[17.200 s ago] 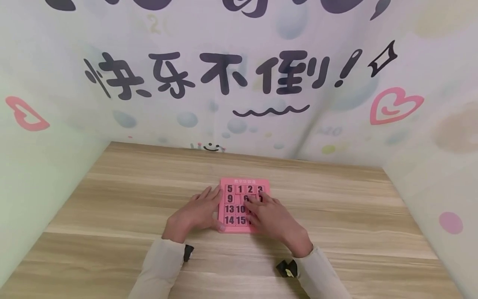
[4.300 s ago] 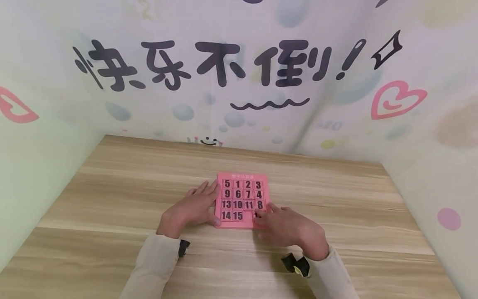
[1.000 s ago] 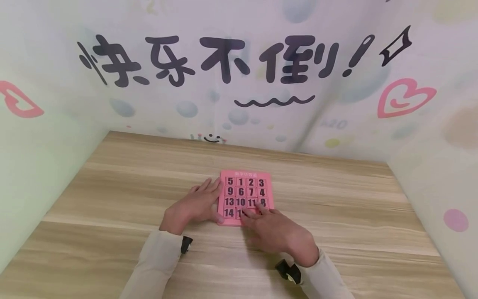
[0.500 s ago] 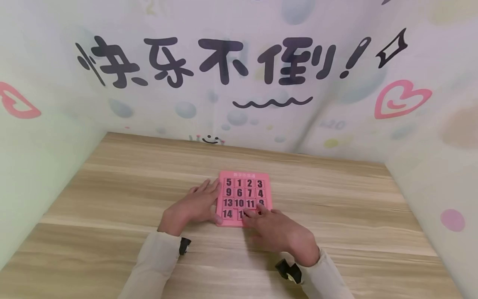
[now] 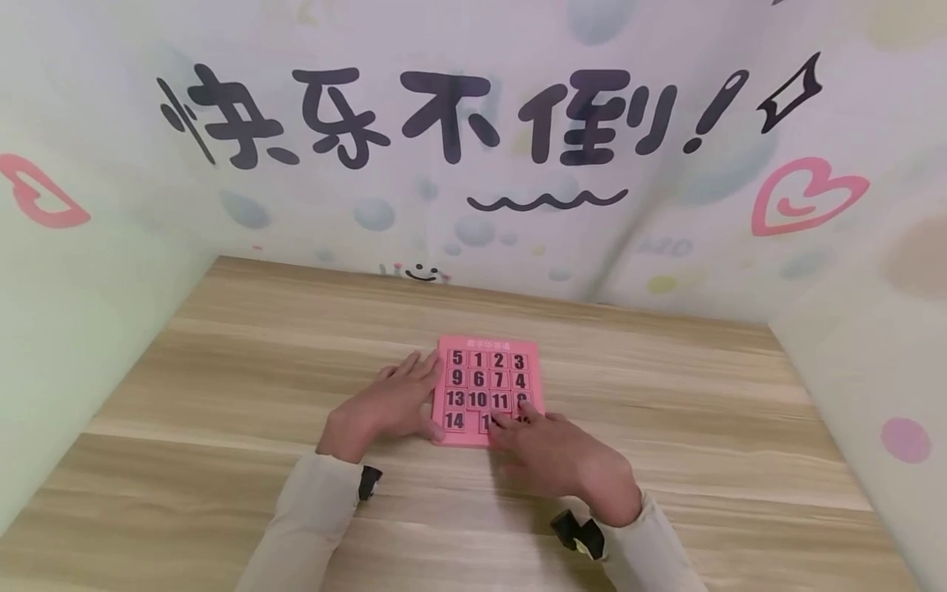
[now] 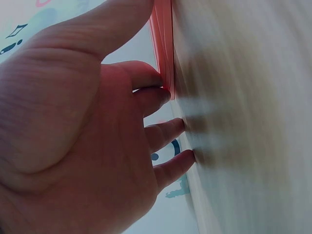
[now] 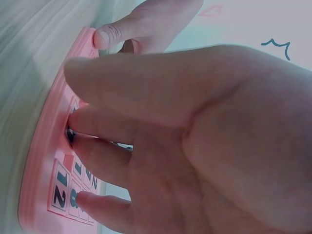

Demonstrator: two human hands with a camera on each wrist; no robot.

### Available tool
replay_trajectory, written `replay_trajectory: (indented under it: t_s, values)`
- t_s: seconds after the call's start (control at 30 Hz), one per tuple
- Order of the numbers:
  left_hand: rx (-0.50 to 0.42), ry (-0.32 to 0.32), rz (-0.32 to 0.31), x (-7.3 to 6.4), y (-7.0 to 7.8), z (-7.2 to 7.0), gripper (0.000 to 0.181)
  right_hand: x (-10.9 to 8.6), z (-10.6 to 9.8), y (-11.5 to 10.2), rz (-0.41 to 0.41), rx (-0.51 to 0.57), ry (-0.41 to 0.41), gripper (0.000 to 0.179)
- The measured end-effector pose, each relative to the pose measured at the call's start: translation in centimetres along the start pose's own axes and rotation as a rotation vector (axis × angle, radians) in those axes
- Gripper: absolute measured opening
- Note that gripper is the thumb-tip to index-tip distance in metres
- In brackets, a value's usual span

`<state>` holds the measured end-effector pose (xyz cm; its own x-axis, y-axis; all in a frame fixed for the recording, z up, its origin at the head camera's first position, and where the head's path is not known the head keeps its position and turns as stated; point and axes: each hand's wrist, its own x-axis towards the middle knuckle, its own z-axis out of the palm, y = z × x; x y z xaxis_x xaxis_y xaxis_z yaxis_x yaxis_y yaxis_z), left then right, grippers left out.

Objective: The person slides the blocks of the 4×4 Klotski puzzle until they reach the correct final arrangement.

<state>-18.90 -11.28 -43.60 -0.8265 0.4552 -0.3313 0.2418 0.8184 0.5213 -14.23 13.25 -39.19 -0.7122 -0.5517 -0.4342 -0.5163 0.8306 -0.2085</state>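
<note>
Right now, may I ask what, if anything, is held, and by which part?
Nothing appears gripped: the left hand touches the puzzle board at its left edge; the right hand touches a bottom-row tile.

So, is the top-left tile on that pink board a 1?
No, the top-left tile of the pink board reads 5, with the 1 tile just right of it.

L hand (image 5: pixel 388 407) blocks L edge of board (image 5: pixel 536 370) | R hand (image 5: pixel 558 448) over btm-R tiles (image 7: pixel 59 191) | way in: far edge, wall (image 5: pixel 518 247) behind
</note>
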Motion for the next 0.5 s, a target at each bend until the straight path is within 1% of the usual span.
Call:
replay_trajectory:
  t_s: [0.17,0.5]
  values:
    - [-0.004,-0.010,-0.002,-0.04,-0.03,-0.04,0.108,-0.09,-0.16,0.09,0.018,0.011,-0.012,0.052]
    - [-0.003,-0.009,-0.008,-0.08,-0.20,-0.10,0.108,-0.39,-0.37,0.49,-0.002,0.015,0.010,0.047]
